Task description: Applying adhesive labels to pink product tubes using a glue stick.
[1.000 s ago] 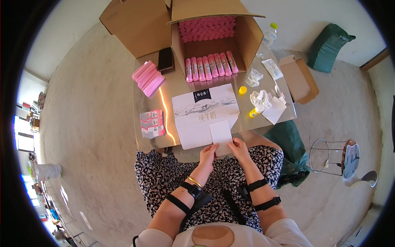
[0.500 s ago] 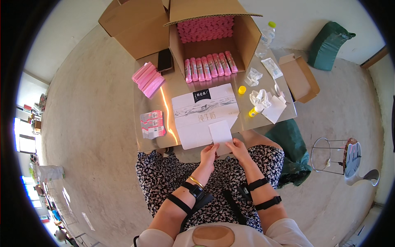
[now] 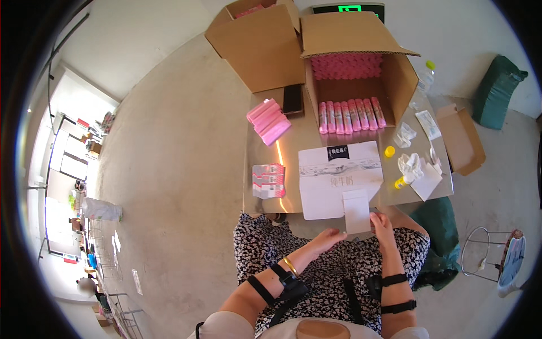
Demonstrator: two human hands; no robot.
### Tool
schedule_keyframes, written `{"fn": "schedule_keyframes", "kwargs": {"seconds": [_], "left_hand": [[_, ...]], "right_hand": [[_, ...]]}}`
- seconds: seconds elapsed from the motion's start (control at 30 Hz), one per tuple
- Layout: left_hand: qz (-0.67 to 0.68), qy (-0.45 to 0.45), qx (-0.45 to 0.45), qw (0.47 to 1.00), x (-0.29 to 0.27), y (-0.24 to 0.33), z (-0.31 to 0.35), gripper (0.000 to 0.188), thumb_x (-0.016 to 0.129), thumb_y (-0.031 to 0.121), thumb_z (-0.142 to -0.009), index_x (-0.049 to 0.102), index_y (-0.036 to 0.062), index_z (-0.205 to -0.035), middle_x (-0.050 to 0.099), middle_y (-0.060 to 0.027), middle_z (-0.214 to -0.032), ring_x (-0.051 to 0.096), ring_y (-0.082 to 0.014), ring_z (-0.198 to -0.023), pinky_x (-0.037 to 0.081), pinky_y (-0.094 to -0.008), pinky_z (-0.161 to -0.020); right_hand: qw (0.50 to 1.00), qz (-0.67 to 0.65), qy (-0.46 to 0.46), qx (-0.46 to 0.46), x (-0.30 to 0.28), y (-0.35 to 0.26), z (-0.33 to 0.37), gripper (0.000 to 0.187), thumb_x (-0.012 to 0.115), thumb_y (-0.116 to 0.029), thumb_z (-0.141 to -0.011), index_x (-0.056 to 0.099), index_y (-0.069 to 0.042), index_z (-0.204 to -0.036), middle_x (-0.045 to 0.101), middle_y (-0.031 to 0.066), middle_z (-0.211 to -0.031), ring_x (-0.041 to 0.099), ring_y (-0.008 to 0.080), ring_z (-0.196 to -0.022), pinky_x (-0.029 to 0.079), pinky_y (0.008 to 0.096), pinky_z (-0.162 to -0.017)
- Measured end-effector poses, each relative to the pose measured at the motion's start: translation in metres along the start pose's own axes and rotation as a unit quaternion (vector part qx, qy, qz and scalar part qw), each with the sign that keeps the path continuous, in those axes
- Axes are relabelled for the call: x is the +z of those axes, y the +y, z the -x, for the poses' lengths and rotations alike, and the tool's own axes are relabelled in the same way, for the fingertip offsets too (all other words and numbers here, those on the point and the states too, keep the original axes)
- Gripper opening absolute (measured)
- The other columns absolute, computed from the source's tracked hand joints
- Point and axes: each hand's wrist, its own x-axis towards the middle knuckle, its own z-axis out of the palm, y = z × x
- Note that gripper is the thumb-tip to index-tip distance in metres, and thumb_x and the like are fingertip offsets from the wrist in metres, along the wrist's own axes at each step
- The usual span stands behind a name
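Observation:
A small flat white carton (image 3: pixel 356 213) with a crease near its top overlaps the front edge of a large white printed cardboard sheet (image 3: pixel 322 195). My right hand (image 3: pixel 384 227) has its fingers closed on the carton's right edge. By the lower left corner of the carton, my left hand (image 3: pixel 328 241) has its fingertips drawn together; whether anything is between them is too small to see. Left of the sheet lie pink and grey printed flat cartons (image 3: pixel 269 181). To its right are a yellow cap (image 3: pixel 389 151) and a yellow glue stick (image 3: pixel 401 182).
An open cardboard box (image 3: pixel 361 42) holds many pink tubes, with a row of pink tubes (image 3: pixel 351 116) at its front. Beside it are another box (image 3: pixel 265 53), a black phone (image 3: pixel 293 99), pink packs (image 3: pixel 269 121), crumpled tissue (image 3: pixel 410 165) and a bottle (image 3: pixel 427 76). A stool (image 3: pixel 497 260) stands right.
My left hand has drawn away from the carton to its lower left. My right hand still holds the carton. The whole view has shifted, so the table appears further right and lower.

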Motion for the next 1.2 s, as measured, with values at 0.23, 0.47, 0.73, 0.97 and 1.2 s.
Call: {"fn": "schedule_keyframes", "kwargs": {"seconds": [0.23,0.47,0.73,0.97,1.2], "left_hand": [[-0.039,-0.005,0.119,0.992,-0.086,0.076,0.036,0.039,0.060,0.032,-0.089,0.057,0.0053,-0.117,0.062,-0.0041,-0.111,0.058,-0.0130,-0.099,0.048,-0.0278,-0.081],[-0.080,0.389,0.288,0.872,-0.215,0.111,-0.037,0.043,0.070,0.030,-0.076,0.059,0.0044,-0.109,0.063,-0.0123,-0.108,0.062,-0.0235,-0.094,0.047,-0.0336,-0.087],[-0.325,0.592,0.180,0.716,-0.251,0.147,-0.068,0.048,0.068,0.031,-0.076,0.052,0.0117,-0.117,0.055,-0.0118,-0.115,0.047,-0.0310,-0.115,0.038,-0.0426,-0.097],[-0.399,0.569,0.135,0.706,-0.255,0.163,-0.073,0.044,0.070,0.030,-0.073,0.055,0.0153,-0.112,0.056,-0.0084,-0.112,0.049,-0.0295,-0.111,0.039,-0.0453,-0.093],[-0.355,0.565,0.183,0.722,-0.259,0.151,-0.084,0.036,0.075,0.028,-0.067,0.059,0.0117,-0.096,0.063,-0.0089,-0.098,0.059,-0.0287,-0.095,0.044,-0.0443,-0.083]], "right_hand": [[0.999,0.007,0.003,0.049,-0.008,-0.013,0.002,0.044,0.058,-0.042,-0.088,0.056,-0.004,-0.111,0.060,0.0035,-0.095,0.055,0.0124,-0.088,0.044,0.0264,-0.070],[0.999,-0.003,0.040,-0.019,-0.011,-0.001,-0.002,0.036,0.058,-0.038,-0.090,0.057,-0.005,-0.106,0.059,0.0029,-0.095,0.054,0.0121,-0.088,0.043,0.0253,-0.073],[0.990,-0.037,0.123,-0.052,-0.028,-0.008,-0.003,0.027,0.061,-0.027,-0.090,0.056,-0.003,-0.100,0.056,0.0017,-0.087,0.049,0.0080,-0.075,0.040,0.0209,-0.066],[0.994,-0.032,0.100,-0.016,-0.029,-0.011,-0.006,0.027,0.057,-0.037,-0.091,0.059,-0.011,-0.095,0.058,-0.0032,-0.087,0.052,0.0078,-0.082,0.040,0.0251,-0.072],[0.993,-0.027,0.112,-0.013,-0.024,-0.014,-0.005,0.024,0.056,-0.035,-0.091,0.060,-0.011,-0.092,0.060,-0.0028,-0.088,0.052,0.0079,-0.083,0.040,0.0243,-0.072]]}}
